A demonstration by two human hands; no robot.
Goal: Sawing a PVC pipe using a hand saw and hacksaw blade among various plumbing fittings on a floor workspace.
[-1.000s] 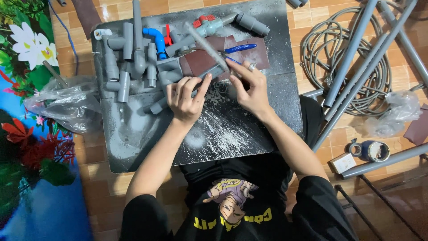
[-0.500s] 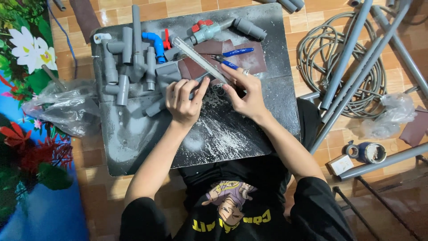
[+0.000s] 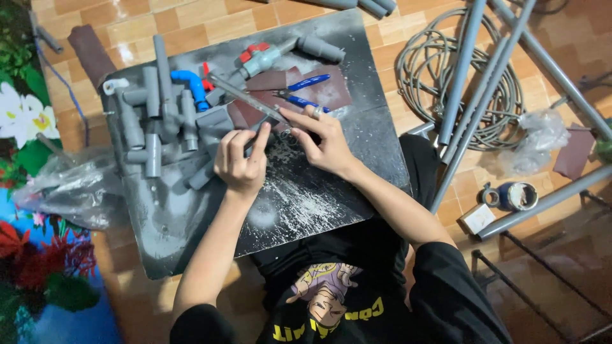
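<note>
I see my left hand (image 3: 241, 162) pinching a small grey pipe piece (image 3: 262, 125) near the middle of the dark board (image 3: 319, 204), while my right hand (image 3: 322, 137) grips the long metal saw blade (image 3: 245, 97) lying across it. A second ago the blade sat higher toward the blue-handled pliers (image 3: 306, 92); now it has dropped onto the piece, so I judge cutting is underway.

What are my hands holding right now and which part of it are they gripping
Both hands grip a long thin metal strip, like a ruler, at its near end: left hand from below, right hand pinching beside it. The rest points toward the grey pipe fittings.
</note>
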